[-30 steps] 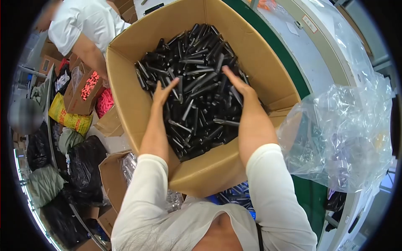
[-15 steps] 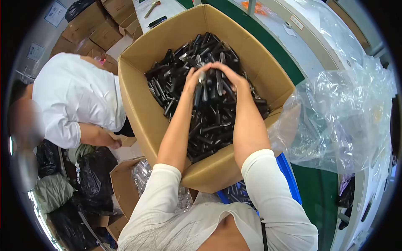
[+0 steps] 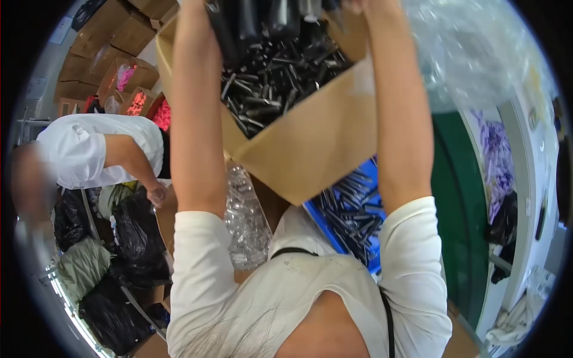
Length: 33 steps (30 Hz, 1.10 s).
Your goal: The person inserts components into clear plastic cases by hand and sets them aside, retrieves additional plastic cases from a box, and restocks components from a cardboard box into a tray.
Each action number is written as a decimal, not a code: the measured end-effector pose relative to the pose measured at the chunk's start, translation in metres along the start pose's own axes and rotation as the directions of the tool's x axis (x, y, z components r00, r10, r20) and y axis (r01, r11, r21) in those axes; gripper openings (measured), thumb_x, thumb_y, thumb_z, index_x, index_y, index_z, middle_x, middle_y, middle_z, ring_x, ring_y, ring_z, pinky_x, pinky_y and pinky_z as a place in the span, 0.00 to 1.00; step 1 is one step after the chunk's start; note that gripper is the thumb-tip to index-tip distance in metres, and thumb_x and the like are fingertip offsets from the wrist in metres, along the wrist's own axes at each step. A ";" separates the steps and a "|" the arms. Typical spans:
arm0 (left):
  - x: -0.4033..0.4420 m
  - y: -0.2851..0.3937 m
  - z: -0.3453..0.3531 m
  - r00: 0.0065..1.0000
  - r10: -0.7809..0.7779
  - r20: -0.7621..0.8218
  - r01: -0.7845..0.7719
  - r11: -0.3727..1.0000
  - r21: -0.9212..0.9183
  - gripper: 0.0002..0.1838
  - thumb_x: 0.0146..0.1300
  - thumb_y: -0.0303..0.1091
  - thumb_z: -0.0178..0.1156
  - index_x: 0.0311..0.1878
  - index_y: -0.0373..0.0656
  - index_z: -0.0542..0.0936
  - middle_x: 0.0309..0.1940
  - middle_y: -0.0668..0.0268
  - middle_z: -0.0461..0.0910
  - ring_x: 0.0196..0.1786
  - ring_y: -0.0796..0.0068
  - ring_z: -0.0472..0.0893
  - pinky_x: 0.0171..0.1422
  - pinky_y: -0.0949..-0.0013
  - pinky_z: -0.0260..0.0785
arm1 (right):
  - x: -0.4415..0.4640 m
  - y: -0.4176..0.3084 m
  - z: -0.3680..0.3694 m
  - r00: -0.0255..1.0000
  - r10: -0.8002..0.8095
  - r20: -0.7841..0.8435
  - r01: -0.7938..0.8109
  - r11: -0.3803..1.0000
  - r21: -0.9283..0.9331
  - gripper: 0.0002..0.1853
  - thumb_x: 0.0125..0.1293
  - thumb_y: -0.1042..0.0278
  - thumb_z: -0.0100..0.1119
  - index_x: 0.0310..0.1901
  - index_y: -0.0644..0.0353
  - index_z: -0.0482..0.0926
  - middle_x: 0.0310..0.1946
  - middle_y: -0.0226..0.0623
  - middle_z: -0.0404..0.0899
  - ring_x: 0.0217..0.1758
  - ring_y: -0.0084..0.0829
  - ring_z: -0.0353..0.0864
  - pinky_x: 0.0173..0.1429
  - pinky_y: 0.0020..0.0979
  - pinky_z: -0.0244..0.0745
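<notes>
glossy black tubes [image 3: 283, 21], slim and blurred, between hands [image 3: 358, 5] mostly cropped, grip unclear

Cardboard box [image 3: 310, 143] with loose black tubes [image 3: 262, 89]

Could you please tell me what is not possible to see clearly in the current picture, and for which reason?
All in the head view:
- Left hand and right hand: mostly cut off by the top edge; their grip cannot be told.
- Black pieces between the hands: blurred and cut off there too; uncountable.
- Cardboard box: far end beyond the top edge.
- Blue bin: partly hidden by the box and right arm.
</notes>
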State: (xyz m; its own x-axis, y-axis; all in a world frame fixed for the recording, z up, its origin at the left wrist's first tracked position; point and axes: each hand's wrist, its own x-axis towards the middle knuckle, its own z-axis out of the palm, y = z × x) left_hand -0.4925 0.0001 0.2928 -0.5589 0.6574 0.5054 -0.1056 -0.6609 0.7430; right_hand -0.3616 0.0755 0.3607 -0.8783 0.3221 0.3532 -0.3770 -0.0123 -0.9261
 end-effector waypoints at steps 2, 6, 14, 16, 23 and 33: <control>-0.035 0.015 0.032 0.996 0.046 0.071 -0.042 0.998 -0.056 0.23 0.52 0.43 0.62 0.47 0.36 0.73 0.40 0.63 0.76 0.39 0.75 0.76 0.46 0.74 0.67 | -0.018 -0.010 -0.014 0.970 -0.208 0.123 0.219 0.973 -0.080 0.14 0.55 0.55 0.57 0.30 0.59 0.77 0.23 0.29 0.78 0.23 0.21 0.77 0.30 0.22 0.74; -0.101 -0.001 0.084 0.945 0.074 0.319 -0.013 0.982 -0.189 0.25 0.53 0.43 0.60 0.50 0.38 0.70 0.42 0.63 0.74 0.42 0.75 0.75 0.49 0.74 0.66 | -0.139 0.009 -0.068 0.933 -0.189 -0.307 0.175 0.982 -0.074 0.18 0.58 0.58 0.54 0.44 0.62 0.75 0.39 0.35 0.78 0.40 0.25 0.78 0.46 0.27 0.74; -0.241 -0.221 0.166 0.877 -0.459 0.145 0.422 0.878 0.225 0.30 0.42 0.46 0.71 0.43 0.36 0.72 0.38 0.63 0.73 0.43 0.75 0.72 0.50 0.73 0.63 | -0.364 0.134 -0.125 0.466 0.332 -0.820 -0.218 0.941 0.257 0.22 0.53 0.54 0.60 0.44 0.61 0.74 0.37 0.35 0.77 0.37 0.27 0.76 0.44 0.28 0.73; -0.265 -0.281 0.161 0.793 -0.587 0.163 0.550 0.805 0.222 0.29 0.44 0.48 0.70 0.43 0.37 0.74 0.37 0.63 0.74 0.43 0.73 0.72 0.50 0.73 0.63 | -0.386 0.172 -0.143 0.425 0.376 -0.824 -0.221 0.925 0.308 0.22 0.53 0.53 0.60 0.44 0.60 0.74 0.36 0.33 0.77 0.35 0.27 0.76 0.41 0.27 0.73; -0.266 -0.284 0.134 0.502 -0.710 0.493 0.256 0.667 0.700 0.35 0.60 0.57 0.50 0.62 0.40 0.64 0.58 0.47 0.65 0.63 0.53 0.64 0.64 0.62 0.56 | -0.417 0.222 -0.150 0.512 0.492 -0.704 -0.667 0.744 0.034 0.38 0.52 0.55 0.65 0.60 0.64 0.61 0.51 0.41 0.70 0.49 0.35 0.74 0.55 0.32 0.68; -0.053 -0.072 -0.067 0.939 -0.224 -0.262 0.338 0.742 0.579 0.23 0.61 0.52 0.51 0.55 0.49 0.68 0.47 0.65 0.74 0.51 0.75 0.73 0.54 0.64 0.63 | -0.144 0.039 -0.042 0.995 -0.102 0.018 0.086 0.722 -0.686 0.18 0.57 0.62 0.60 0.45 0.65 0.73 0.29 0.34 0.76 0.30 0.21 0.74 0.35 0.23 0.68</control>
State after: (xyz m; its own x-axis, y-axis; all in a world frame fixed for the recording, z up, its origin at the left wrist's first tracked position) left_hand -0.5099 -0.0112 0.1828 -0.7163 0.6704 0.1936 0.2088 -0.0587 0.9762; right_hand -0.2378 0.0688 0.2678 -0.8405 0.3047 0.4479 -0.1463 0.6684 -0.7293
